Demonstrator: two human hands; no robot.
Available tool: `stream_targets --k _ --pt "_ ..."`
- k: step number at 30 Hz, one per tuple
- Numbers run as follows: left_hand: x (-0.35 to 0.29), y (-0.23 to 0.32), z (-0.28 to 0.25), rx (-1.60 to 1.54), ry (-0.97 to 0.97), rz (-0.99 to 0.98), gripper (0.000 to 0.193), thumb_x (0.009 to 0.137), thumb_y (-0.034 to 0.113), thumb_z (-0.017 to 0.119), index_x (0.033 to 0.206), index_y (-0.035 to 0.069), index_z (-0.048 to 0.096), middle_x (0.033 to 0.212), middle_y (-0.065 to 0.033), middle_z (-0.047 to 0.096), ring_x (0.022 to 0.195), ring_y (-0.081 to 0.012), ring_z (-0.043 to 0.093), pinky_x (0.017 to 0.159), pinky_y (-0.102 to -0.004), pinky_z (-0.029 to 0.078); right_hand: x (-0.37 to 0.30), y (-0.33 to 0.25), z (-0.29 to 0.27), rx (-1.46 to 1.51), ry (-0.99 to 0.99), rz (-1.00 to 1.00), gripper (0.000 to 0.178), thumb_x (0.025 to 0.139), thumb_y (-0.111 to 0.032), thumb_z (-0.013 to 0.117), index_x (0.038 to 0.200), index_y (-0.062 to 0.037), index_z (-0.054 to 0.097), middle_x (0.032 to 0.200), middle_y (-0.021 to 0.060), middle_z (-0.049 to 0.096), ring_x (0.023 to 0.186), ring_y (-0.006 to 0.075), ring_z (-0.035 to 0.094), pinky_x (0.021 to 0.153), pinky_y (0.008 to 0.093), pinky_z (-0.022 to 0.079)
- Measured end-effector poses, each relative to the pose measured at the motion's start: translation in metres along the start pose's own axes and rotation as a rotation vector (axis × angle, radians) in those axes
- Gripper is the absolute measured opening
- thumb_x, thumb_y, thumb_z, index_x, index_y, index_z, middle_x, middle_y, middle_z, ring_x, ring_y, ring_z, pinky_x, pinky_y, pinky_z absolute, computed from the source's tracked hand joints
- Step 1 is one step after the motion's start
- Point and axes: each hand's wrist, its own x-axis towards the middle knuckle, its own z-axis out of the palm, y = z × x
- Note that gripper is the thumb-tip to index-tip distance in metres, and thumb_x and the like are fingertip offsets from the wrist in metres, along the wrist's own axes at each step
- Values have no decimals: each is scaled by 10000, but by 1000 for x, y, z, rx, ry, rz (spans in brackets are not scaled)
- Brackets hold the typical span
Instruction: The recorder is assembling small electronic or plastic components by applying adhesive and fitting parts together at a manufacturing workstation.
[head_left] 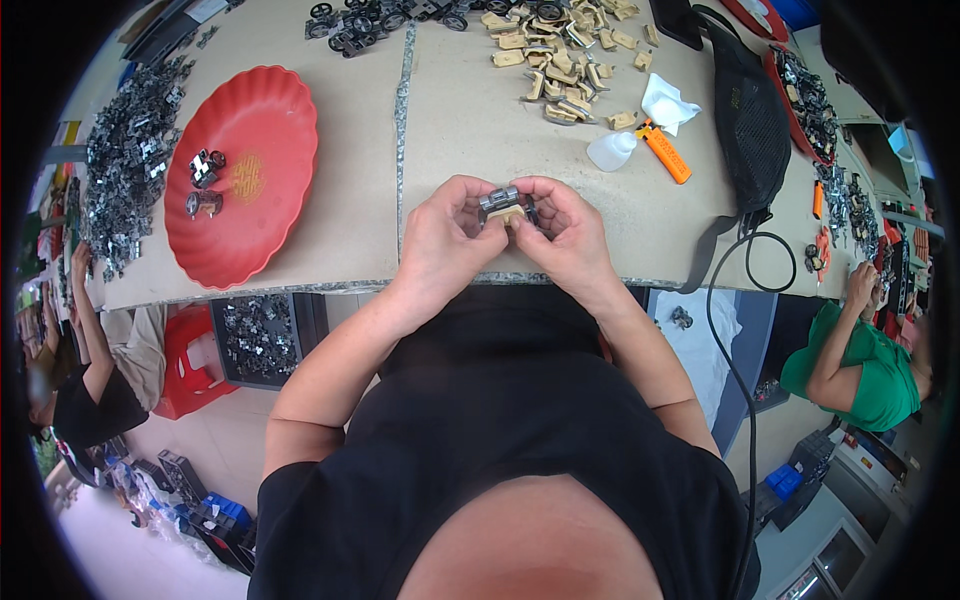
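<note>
Near the table's front edge, my left hand (448, 228) and my right hand (566, 232) grip one small assembly (501, 200) between them. It has a grey-black frame on top, a beige piece below, and dark round parts at its sides, partly covered by my fingers. Both thumbs press on its near side. Off to the left lies a red scalloped plate (292, 215) with a small black wheeled part (205, 167) and a similar beige-and-grey assembly (204, 204) on it. Ahead of my hands is a loose pile of beige pieces (560, 65).
Black wheeled parts (385, 18) lie at the back, dark metal parts (130, 160) at far left. To the right are a white bottle (612, 151), an orange-handled tool (664, 152), a white tissue (667, 104), a black pouch (748, 120) and a cable (722, 350). Other people work on both sides.
</note>
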Motion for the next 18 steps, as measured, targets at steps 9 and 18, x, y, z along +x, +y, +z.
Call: stream_targets --k 9,18 --pt "4 4 4 -122 24 -3 198 770 16 587 948 -18 506 842 -71 597 739 -83 580 671 -210 473 5 -2 0 41 12 -43 341 785 38 564 1117 28 489 942 53 581 843 84 564 738 228 474" --pt "8 6 1 -126 -65 -25 167 787 -21 559 941 -20 495 842 -52 582 773 -73 570 703 -203 470 3 1 -3 79 7 -19 379 783 49 562 1149 31 468 971 62 570 879 92 554 766 234 468"
